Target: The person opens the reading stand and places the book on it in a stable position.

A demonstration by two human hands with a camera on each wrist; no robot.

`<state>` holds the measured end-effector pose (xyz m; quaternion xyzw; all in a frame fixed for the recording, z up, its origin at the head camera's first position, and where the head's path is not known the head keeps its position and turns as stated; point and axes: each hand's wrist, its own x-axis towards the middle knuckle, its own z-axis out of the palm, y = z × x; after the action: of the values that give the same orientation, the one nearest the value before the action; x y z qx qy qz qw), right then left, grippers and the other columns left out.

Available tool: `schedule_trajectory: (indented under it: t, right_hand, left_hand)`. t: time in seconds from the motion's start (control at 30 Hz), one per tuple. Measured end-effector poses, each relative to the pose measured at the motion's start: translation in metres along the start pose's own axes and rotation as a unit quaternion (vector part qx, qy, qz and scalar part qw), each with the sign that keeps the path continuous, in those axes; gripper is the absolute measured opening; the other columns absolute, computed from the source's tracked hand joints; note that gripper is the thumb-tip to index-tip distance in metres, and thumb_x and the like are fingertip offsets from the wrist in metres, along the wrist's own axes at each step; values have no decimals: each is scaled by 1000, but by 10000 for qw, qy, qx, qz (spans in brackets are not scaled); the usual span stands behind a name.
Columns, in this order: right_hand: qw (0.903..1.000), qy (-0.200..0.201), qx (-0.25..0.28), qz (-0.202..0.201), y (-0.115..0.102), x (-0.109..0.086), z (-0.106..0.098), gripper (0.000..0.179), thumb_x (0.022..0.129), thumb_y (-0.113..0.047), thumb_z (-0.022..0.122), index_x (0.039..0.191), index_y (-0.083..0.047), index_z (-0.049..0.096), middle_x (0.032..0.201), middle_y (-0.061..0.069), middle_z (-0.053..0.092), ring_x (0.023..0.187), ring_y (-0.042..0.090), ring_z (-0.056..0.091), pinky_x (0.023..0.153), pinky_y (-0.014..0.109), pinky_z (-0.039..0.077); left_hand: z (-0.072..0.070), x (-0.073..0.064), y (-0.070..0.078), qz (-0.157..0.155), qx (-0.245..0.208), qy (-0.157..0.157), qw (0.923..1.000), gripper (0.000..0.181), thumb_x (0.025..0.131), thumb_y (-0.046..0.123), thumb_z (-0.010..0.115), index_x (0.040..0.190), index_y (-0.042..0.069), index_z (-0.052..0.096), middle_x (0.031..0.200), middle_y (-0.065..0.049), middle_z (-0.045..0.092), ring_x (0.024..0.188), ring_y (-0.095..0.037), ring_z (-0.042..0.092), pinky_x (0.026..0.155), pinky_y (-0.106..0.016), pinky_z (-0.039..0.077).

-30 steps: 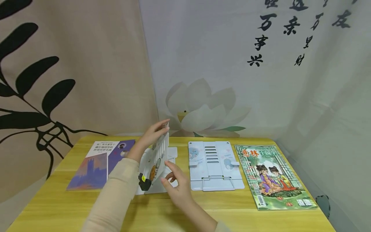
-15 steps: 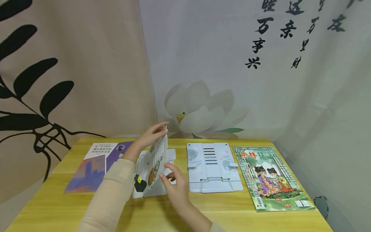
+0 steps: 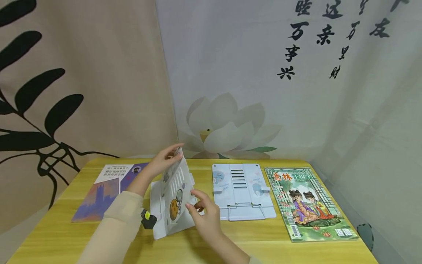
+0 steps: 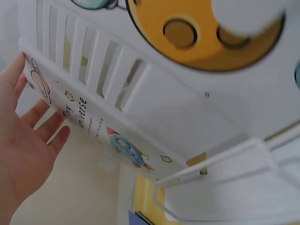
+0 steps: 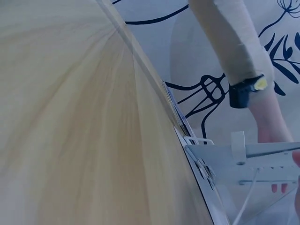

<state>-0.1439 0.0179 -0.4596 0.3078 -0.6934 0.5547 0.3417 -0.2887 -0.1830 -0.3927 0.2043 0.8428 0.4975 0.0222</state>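
A white book stand with cartoon space prints stands partly unfolded, its slotted panel raised over a base plate on the table. My left hand grips the panel's top edge; in the left wrist view the left hand has its fingers against the printed strip beside the slots. My right hand has bent fingers, with thumb and index finger at the panel's right edge, seeming to pinch the stand there. The right wrist view catches the stand edge-on, with only bits of fingers at the border.
A second, pale blue book stand lies folded flat to the right. Beyond it is a green magazine. A purple book lies at the left, behind the left forearm. The wooden table backs onto a printed curtain.
The raised panel has turned more toward the camera, and the stand has shifted left and nearer. Both hands moved with it, the left hand leftward and slightly lower.
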Motion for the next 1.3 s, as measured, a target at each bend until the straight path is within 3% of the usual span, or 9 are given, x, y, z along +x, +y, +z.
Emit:
schedule_trajectory:
  t: [0.13,0.3,0.5,0.7,0.9,1.03,1.17,1.3]
  right_hand:
    - [9992,-217,202,268,-7,3,-8,45,76,10,73,117,0,57,80,10,67,57,13,61,54,25,50]
    - [9971,-391,461,455,-26,14,-21,45,74,18,69,115,7,54,103,26,65,55,20,60,52,28,49]
    - [9934,-687,558,731,-31,19,-33,45,76,18,67,118,9,51,110,28,63,55,25,60,53,28,49]
    - [9906,-819,651,883,-25,22,-42,46,79,19,64,122,9,49,103,25,66,54,30,58,49,28,47]
    - [9871,-894,579,1193,-22,29,-50,44,83,17,61,124,9,50,98,22,68,55,32,58,49,29,47]
    - [9831,-940,353,1534,-17,37,-54,44,86,13,61,128,4,52,100,19,69,57,31,59,51,28,47]
    - [9781,-994,205,1819,-9,47,-57,44,87,10,62,130,0,54,95,16,69,58,32,58,51,24,46]
    - [9778,-1080,108,1793,-1,57,-58,44,87,10,62,129,1,54,88,17,69,55,30,57,49,23,45]
  left_hand:
    - [-3,-10,-3,-58,122,145,9998,55,98,32,56,148,17,38,145,-21,37,124,-43,41,97,-61,36]
    - [-9,-22,-5,-93,424,345,9985,58,96,35,59,147,17,39,142,-22,40,120,-43,46,91,-58,42]
    - [-15,-39,-12,-209,493,556,9970,58,94,36,61,146,22,41,137,-19,45,114,-38,51,84,-50,48]
    - [-19,-54,-13,-149,489,724,9961,56,93,36,62,145,25,43,126,-17,50,94,-30,56,67,-37,50]
    - [-23,-69,-13,30,643,1076,9921,53,93,25,65,142,20,48,89,-11,53,73,-24,50,57,-30,44]
    - [-25,-80,-14,94,722,1346,9882,49,92,17,66,139,17,51,74,-7,49,63,-18,45,52,-26,40]
    - [-25,-90,-15,146,628,1554,9857,46,92,10,64,137,13,53,72,-8,43,55,-15,36,47,-25,35]
    - [-24,-96,-16,246,608,1743,9825,45,92,6,64,135,10,54,80,-9,46,54,-12,35,45,-25,34]
